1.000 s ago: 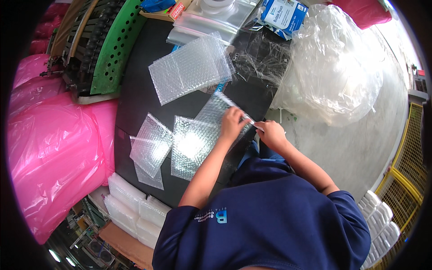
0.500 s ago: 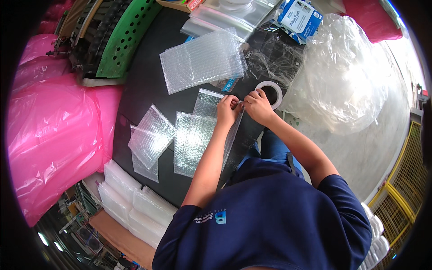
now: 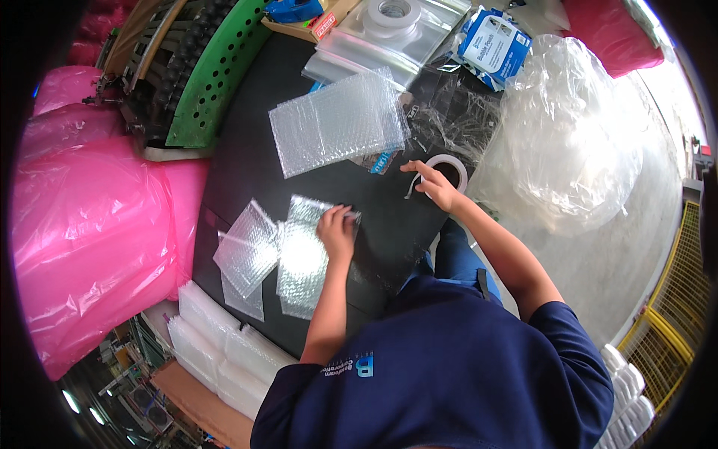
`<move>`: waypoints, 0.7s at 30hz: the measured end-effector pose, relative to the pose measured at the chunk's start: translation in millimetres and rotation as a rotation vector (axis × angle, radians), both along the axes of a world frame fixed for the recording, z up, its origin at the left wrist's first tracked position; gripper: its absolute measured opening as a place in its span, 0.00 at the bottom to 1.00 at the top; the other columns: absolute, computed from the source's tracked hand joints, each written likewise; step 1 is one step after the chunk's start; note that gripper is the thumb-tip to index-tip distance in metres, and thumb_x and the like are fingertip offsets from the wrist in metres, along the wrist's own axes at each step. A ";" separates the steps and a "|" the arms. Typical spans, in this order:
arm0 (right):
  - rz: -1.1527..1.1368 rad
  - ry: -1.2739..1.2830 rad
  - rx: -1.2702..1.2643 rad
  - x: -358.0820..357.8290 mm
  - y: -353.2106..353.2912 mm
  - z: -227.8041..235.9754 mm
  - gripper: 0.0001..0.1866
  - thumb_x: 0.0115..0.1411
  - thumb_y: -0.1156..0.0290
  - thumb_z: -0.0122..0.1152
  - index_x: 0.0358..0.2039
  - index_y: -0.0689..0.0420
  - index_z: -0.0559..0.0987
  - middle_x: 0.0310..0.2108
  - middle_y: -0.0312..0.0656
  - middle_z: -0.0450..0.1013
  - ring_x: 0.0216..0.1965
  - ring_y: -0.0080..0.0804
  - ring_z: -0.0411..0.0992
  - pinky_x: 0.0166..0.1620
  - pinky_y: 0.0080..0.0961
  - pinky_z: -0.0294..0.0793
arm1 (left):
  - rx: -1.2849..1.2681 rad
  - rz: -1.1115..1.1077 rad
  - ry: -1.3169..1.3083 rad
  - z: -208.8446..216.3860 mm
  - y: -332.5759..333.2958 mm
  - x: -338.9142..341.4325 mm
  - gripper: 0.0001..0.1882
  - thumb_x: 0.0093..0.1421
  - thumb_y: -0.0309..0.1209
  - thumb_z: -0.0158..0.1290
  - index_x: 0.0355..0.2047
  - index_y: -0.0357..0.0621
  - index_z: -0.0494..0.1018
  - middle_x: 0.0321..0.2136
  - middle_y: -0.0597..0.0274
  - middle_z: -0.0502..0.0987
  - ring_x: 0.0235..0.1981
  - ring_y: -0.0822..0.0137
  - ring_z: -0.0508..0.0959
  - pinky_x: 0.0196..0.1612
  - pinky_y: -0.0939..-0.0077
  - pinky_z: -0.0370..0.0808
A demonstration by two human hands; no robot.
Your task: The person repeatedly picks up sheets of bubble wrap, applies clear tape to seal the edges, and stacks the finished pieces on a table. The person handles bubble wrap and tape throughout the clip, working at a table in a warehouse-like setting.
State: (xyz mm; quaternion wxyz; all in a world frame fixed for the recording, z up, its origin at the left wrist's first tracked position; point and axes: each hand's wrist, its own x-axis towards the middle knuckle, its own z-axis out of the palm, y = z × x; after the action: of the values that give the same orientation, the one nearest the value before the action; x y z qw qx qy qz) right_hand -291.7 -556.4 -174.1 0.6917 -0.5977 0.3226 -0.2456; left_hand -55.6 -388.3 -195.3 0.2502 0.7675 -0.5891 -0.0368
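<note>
Clear bubble wrap pouches lie on the black table. My left hand (image 3: 336, 230) has its fingers curled over the upper right edge of one bubble wrap pouch (image 3: 298, 262), which overlaps another under it. Beside it, to the left, two more bubble wrap pouches (image 3: 245, 251) lie crossed. My right hand (image 3: 440, 188), its fingers apart, is at the near left side of a white roll of tape (image 3: 461, 170). A short loose tape end (image 3: 409, 191) dangles by its fingers. Farther off rests a stack of larger bubble wrap pouches (image 3: 336, 123).
Clear plastic sleeves (image 3: 348, 60) with white tape rolls (image 3: 392, 19) lie at the back, near a blue and white package (image 3: 493, 46). A large clear plastic bag (image 3: 568, 142) bulges at the right. Pink wrapped bundles (image 3: 97, 232) and a green perforated guard (image 3: 217, 75) stand left.
My left hand has moved left and nearer, bringing the pouch onto the other one. My right hand has let go of the pouch edge and opened beside the tape roll.
</note>
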 end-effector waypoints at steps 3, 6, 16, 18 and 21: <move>-0.017 0.420 -0.656 -8.6 -14.0 -3.6 0.26 0.48 0.77 0.49 0.51 0.59 0.70 0.52 0.46 0.67 0.57 0.44 0.62 0.58 0.34 0.61 | -0.128 0.027 0.041 20.7 -32.1 35.2 0.16 0.54 0.33 0.59 0.43 0.46 0.75 0.40 0.59 0.75 0.43 0.55 0.75 0.47 0.61 0.69; -0.022 0.786 -0.902 -12.8 -11.7 -10.5 0.28 0.50 0.79 0.50 0.55 0.55 0.69 0.59 0.42 0.62 0.62 0.42 0.56 0.62 0.40 0.56 | 0.043 -0.065 -0.260 59.7 -104.4 33.7 0.34 0.48 0.39 0.63 0.57 0.59 0.65 0.61 0.58 0.58 0.57 0.47 0.63 0.57 0.46 0.60; -0.129 0.775 -1.005 -23.7 -3.1 -57.3 0.23 0.53 0.77 0.48 0.52 0.54 0.73 0.60 0.41 0.61 0.64 0.39 0.54 0.65 0.40 0.50 | 0.518 -0.410 -0.617 31.6 -178.4 50.3 0.47 0.50 0.39 0.62 0.65 0.60 0.48 0.61 0.50 0.59 0.51 0.41 0.72 0.48 0.56 0.76; -0.153 0.755 -1.010 -22.5 -3.9 -58.2 0.23 0.53 0.76 0.50 0.51 0.54 0.73 0.59 0.41 0.62 0.64 0.39 0.54 0.65 0.40 0.51 | 0.426 -0.385 -0.583 39.8 -179.1 52.0 0.40 0.52 0.38 0.60 0.63 0.56 0.53 0.58 0.51 0.64 0.49 0.45 0.74 0.46 0.58 0.76; -0.162 0.711 -0.980 -23.1 -4.3 -59.4 0.22 0.52 0.77 0.51 0.50 0.53 0.73 0.58 0.40 0.62 0.63 0.38 0.55 0.64 0.39 0.52 | 0.169 -0.302 -0.344 69.8 -182.8 63.8 0.28 0.55 0.37 0.57 0.55 0.51 0.64 0.52 0.51 0.70 0.46 0.50 0.76 0.43 0.61 0.76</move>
State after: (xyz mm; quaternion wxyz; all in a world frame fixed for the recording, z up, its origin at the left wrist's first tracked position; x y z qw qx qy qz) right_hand -314.9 -560.7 -233.5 0.1654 -0.8652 0.4276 -0.2029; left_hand 8.2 -571.1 -125.5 0.0726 0.6839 -0.7259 0.0083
